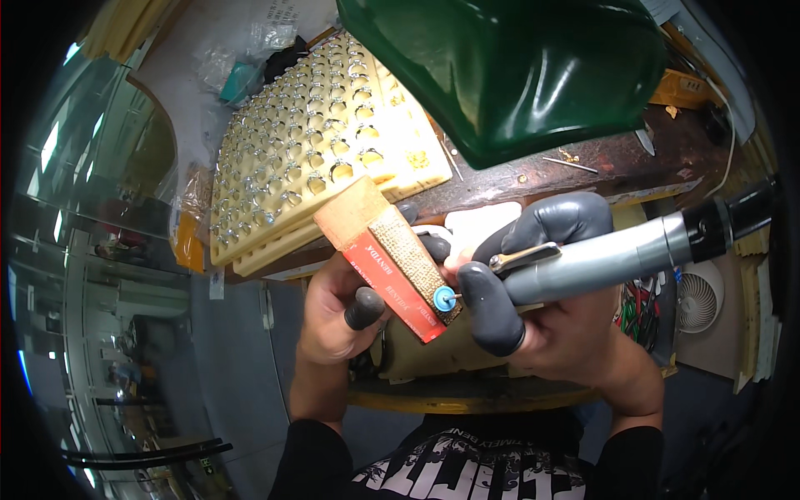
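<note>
My left hand, a black cover on its thumb, grips an oblong block tilted in front of me. The block is orange at its far end and red with print lower down, and a rough gold strip runs along its face. In my right hand, with black finger covers, lies a silver rotary handpiece. A small blue polishing wheel on its thin shank rests against the near end of the gold strip. Part of my left fingers is hidden behind the block.
Cream trays bearing many rings stand on the workbench, far left. A big green lamp shade hangs over the bench. Tweezer-like tools lie at the right, above a white fan and pliers handles.
</note>
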Available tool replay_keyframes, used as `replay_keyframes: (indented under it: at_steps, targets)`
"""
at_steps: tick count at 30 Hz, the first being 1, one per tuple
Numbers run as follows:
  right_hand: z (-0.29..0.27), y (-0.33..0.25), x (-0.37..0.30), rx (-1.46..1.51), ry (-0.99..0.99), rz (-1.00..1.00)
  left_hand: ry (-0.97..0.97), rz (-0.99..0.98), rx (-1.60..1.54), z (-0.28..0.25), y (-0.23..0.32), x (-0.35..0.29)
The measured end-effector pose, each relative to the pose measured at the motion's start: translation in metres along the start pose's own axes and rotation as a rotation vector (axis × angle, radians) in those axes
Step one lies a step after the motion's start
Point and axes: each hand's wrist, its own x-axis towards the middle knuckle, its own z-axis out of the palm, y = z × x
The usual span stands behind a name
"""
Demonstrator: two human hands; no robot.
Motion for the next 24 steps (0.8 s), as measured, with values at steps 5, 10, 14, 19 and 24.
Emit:
replay_keyframes:
  at_steps: [5,10,14,19,24]
  targets:
    - [-0.003,0.003,-0.002,-0.046,-0.063,-0.056,0.012,0.043,0.008,0.002,-0.006,-0.004]
    - [0.0,0.0,-0.005,0.041,-0.017,0.051,0.035,0.105,-0.032,0.004,-0.015,-0.008]
    - [0.001,0.002,-0.004,0.056,-0.006,0.042,0.051,0.118,-0.063,0.007,-0.017,-0.01]
    - [0.0,0.005,-0.002,-0.059,0.0,-0.083,0.03,0.141,-0.084,0.005,-0.019,-0.01]
    - [0.004,0.006,-0.005,0.04,0.04,0.005,0.027,0.147,-0.072,0.007,-0.018,-0.009]
